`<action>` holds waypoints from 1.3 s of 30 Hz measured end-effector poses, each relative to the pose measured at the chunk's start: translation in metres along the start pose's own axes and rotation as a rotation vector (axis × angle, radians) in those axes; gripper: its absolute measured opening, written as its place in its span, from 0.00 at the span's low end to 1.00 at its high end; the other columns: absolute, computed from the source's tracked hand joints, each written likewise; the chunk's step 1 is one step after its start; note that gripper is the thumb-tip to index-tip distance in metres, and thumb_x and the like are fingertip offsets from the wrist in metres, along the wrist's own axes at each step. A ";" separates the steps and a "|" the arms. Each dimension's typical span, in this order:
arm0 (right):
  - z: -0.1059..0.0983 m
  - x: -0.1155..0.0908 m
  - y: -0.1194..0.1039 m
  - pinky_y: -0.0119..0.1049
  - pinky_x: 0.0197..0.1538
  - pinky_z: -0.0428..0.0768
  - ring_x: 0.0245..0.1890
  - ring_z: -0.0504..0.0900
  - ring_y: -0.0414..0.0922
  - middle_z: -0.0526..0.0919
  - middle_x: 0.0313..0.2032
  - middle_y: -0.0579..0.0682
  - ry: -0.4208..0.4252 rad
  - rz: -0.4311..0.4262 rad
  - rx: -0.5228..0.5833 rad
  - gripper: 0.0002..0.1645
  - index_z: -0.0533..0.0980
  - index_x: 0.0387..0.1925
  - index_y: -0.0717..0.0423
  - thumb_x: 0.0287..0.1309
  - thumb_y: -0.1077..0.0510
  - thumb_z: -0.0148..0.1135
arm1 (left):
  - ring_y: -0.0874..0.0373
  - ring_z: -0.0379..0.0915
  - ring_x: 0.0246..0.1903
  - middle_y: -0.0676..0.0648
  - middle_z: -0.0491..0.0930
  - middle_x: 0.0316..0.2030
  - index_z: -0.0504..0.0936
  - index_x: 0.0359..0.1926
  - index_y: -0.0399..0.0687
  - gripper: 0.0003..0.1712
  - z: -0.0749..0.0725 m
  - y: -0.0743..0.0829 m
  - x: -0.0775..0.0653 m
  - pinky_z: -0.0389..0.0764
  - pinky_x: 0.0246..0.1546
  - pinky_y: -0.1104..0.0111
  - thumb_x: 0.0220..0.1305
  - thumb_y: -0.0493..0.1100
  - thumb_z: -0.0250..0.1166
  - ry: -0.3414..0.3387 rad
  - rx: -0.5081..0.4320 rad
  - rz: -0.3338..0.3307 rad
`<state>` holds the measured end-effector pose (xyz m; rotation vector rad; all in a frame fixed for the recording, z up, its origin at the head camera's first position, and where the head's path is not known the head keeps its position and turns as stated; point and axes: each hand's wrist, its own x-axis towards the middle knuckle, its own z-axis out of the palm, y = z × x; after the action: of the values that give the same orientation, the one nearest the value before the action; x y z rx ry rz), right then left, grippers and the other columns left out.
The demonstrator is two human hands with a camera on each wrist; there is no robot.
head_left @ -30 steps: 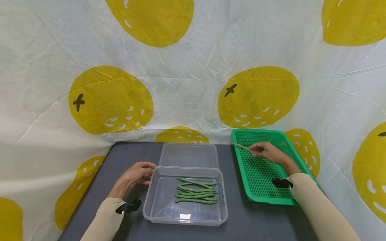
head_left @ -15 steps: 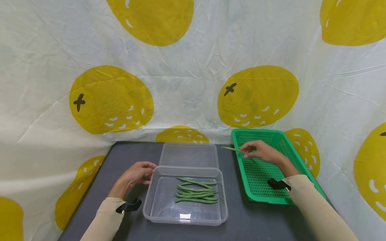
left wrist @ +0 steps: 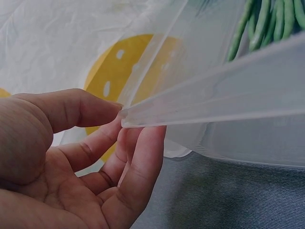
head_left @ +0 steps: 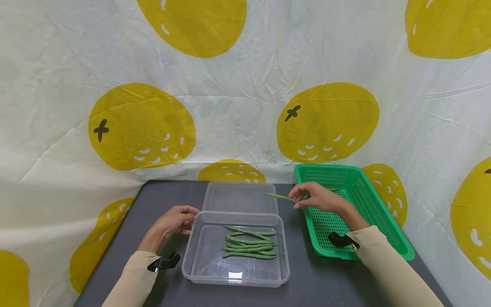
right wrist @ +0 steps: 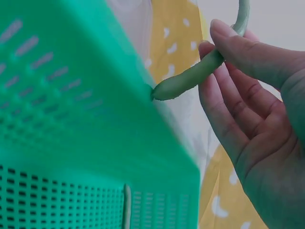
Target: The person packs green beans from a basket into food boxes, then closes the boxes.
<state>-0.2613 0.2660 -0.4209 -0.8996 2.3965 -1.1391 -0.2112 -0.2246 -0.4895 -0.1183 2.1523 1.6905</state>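
Observation:
My left hand (head_left: 174,222) pinches the rim of a clear plastic container (head_left: 207,249) at its far left corner. In the left wrist view, the thumb is at the top of the rim and fingers (left wrist: 147,162) curl beneath it. Several green beans (head_left: 249,247) lie side by side in the container's right half, one slanting across the others. Between thumb and fingertips my right hand (head_left: 316,197) holds a single green bean (head_left: 277,196), its tip pointing left. That hand is over the left rim of a green plastic basket (head_left: 326,232).
Behind the container, a clear flat lid (head_left: 241,198) lies on the dark table (head_left: 163,196). Another bean (right wrist: 127,207) shows inside the basket in the right wrist view. A white cloth (head_left: 238,115) printed with yellow fruit hangs along the back and sides.
My right hand has moved left with the green bean, from above the basket's interior to its left rim. The bean's tip now overlaps the lid. My left hand and the container have stayed put.

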 end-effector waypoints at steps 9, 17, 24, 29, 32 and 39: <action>0.015 0.008 -0.017 0.37 0.45 0.84 0.42 0.84 0.47 0.83 0.46 0.50 -0.037 -0.035 0.008 0.14 0.81 0.50 0.54 0.62 0.61 0.69 | 0.53 0.80 0.36 0.35 0.82 0.45 0.75 0.60 0.28 0.23 0.000 0.001 0.000 0.86 0.33 0.60 0.65 0.34 0.61 0.000 0.004 -0.003; 0.031 0.014 -0.028 0.41 0.45 0.84 0.43 0.82 0.48 0.82 0.45 0.55 -0.081 -0.080 0.051 0.14 0.80 0.49 0.53 0.61 0.62 0.69 | 0.53 0.80 0.35 0.36 0.83 0.44 0.74 0.61 0.28 0.22 0.000 0.001 -0.001 0.85 0.34 0.59 0.68 0.34 0.60 -0.007 0.024 -0.011; 0.048 0.021 -0.039 0.46 0.49 0.84 0.42 0.82 0.45 0.82 0.46 0.49 -0.115 -0.124 0.064 0.15 0.80 0.49 0.50 0.60 0.60 0.71 | 0.53 0.80 0.36 0.36 0.83 0.44 0.74 0.61 0.28 0.22 0.000 0.001 0.000 0.86 0.34 0.60 0.68 0.34 0.59 -0.006 0.017 -0.005; 0.059 0.028 -0.046 0.42 0.50 0.83 0.42 0.81 0.43 0.82 0.45 0.44 -0.149 -0.153 0.033 0.15 0.81 0.48 0.45 0.60 0.58 0.72 | 0.53 0.80 0.35 0.37 0.83 0.43 0.74 0.61 0.28 0.23 0.000 0.001 -0.001 0.86 0.34 0.60 0.67 0.34 0.60 -0.005 0.012 -0.002; 0.064 0.032 -0.049 0.41 0.51 0.83 0.44 0.81 0.43 0.82 0.45 0.44 -0.181 -0.166 0.036 0.16 0.81 0.48 0.44 0.59 0.57 0.72 | 0.54 0.80 0.35 0.37 0.83 0.43 0.74 0.61 0.28 0.23 0.000 0.001 -0.001 0.86 0.34 0.60 0.67 0.34 0.60 -0.008 0.011 -0.001; 0.067 0.036 -0.054 0.52 0.57 0.80 0.50 0.82 0.41 0.82 0.51 0.44 -0.198 -0.208 0.039 0.21 0.80 0.54 0.43 0.59 0.55 0.73 | 0.53 0.81 0.36 0.37 0.84 0.44 0.74 0.61 0.27 0.24 -0.001 0.003 -0.001 0.86 0.34 0.59 0.66 0.34 0.61 -0.017 0.001 -0.005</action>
<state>-0.2300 0.1781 -0.4216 -1.2110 2.1542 -1.1071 -0.2111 -0.2251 -0.4863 -0.1085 2.1385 1.6810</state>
